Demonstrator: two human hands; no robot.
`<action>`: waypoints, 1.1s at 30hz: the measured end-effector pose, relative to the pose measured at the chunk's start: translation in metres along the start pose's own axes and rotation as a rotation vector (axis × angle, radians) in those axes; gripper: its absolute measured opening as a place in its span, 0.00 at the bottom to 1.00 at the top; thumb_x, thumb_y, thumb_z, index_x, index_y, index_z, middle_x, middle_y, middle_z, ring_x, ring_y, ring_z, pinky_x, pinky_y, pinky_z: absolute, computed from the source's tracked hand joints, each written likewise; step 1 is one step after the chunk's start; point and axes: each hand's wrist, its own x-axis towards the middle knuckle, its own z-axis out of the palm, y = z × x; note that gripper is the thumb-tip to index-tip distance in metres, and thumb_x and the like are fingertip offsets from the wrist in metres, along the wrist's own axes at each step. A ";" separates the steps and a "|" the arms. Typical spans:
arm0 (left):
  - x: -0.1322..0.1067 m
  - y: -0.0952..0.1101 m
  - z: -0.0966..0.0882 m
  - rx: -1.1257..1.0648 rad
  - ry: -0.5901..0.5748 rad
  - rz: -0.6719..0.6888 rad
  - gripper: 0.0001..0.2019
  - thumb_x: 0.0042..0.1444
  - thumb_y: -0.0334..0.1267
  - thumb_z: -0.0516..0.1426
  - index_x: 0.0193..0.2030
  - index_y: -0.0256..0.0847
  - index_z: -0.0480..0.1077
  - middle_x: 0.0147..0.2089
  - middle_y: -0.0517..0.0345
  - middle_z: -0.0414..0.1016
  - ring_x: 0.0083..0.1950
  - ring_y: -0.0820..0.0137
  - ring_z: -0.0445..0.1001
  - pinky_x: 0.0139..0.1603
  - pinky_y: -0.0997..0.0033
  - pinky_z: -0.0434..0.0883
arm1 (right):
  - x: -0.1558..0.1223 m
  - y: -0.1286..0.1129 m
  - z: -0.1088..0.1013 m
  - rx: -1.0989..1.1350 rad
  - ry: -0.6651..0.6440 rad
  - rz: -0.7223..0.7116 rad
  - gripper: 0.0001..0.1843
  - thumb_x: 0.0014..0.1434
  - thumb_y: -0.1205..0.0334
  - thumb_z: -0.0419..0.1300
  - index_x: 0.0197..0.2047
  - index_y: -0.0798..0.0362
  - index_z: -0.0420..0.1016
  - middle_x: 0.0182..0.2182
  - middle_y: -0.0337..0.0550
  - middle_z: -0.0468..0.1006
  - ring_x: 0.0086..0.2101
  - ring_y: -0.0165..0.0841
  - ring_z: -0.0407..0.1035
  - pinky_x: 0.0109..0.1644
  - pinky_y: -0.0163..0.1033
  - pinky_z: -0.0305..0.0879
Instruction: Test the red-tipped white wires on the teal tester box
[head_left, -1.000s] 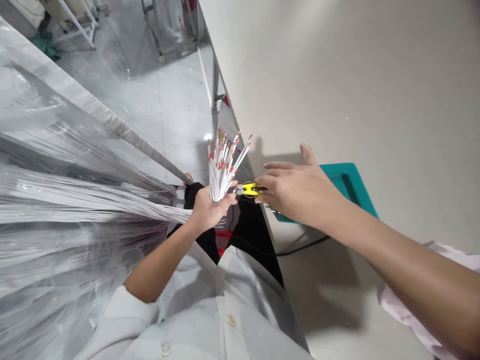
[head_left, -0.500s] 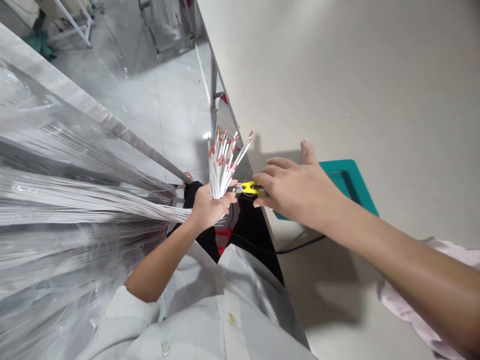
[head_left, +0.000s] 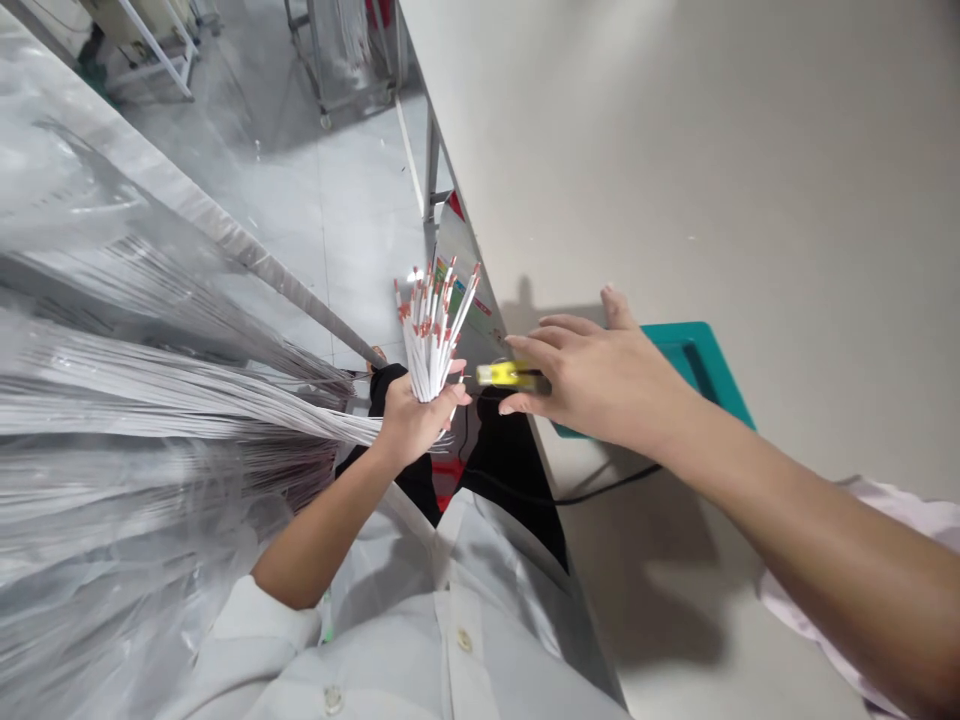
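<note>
My left hand (head_left: 420, 415) is closed round a bundle of thin white wires (head_left: 431, 360). Their ends fan upward above the fist with reddish-brown tips. One wire end pokes out to the right past my left thumb. Over the table's edge, my right hand (head_left: 589, 370) grips a small yellow wire stripper (head_left: 506, 374) between thumb and fingers. The stripper is blurred, and its nose points at the left hand with a small gap between. Behind my right hand and partly covered by it lies a teal tray-like object (head_left: 709, 365).
A pale table (head_left: 675, 170) fills the right side. On the left, long white wires (head_left: 165, 385) lie among clear plastic sheeting (head_left: 67, 540) beside a slanting rail (head_left: 247, 260). A black cable (head_left: 600, 490) crosses the table edge. A wheeled rack (head_left: 341, 70) stands on the floor.
My right hand's stripper has come away from the left hand, leaving a gap. The wire bundle has tipped slightly left, still in my left hand.
</note>
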 end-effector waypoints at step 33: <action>-0.047 -0.020 -0.022 -0.066 -0.064 0.040 0.17 0.49 0.41 0.60 0.44 0.34 0.70 0.27 0.57 0.73 0.20 0.78 0.65 0.22 0.76 0.63 | -0.020 -0.089 0.052 1.385 0.304 0.539 0.15 0.59 0.53 0.54 0.43 0.51 0.75 0.27 0.41 0.74 0.22 0.29 0.65 0.25 0.38 0.66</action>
